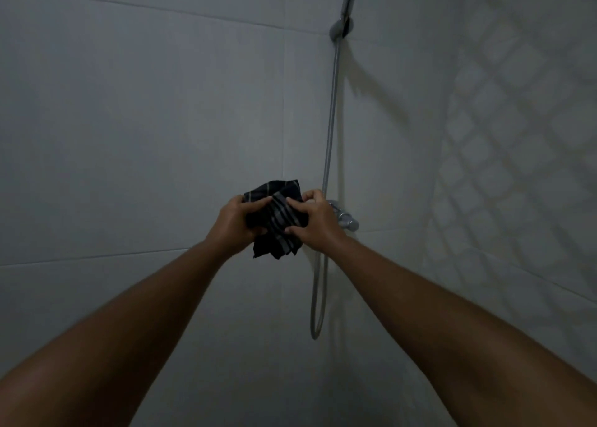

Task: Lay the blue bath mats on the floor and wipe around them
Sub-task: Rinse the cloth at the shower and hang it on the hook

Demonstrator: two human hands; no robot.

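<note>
1. in a dim shower corner, two tiled walls fill the view: the plain left wall (129,120) from 12 down to 9 o'clock, and the right wall (484,136), crossed by a lattice of shadow, at 3 o'clock.
2. no floor shows, and the blue bath mats are not in view, so which way they lie from the hands cannot be told. judging by the walls, the floor is somewhere below the frame, past 6 o'clock.
3. the shower hose (330,136) runs from its holder (340,27) at 1 o'clock down the corner and loops low just behind the right forearm.
4. the dark checked cloth (277,220) sits at the centre, bunched between both hands at arm's reach. its long axis runs roughly 12 to 6, with loose ends hanging at 6. neither hand is nearer, as both are on it.
5. the left hand (234,224) curls its fingers round the cloth's 9 o'clock side.
6. the right hand (318,221) pinches the 3 o'clock side between thumb and fingers.
7. the mixer tap (347,221) sits just beyond the right hand, apart from the cloth.
8. the likely step is readying the cloth for wiping.
</note>
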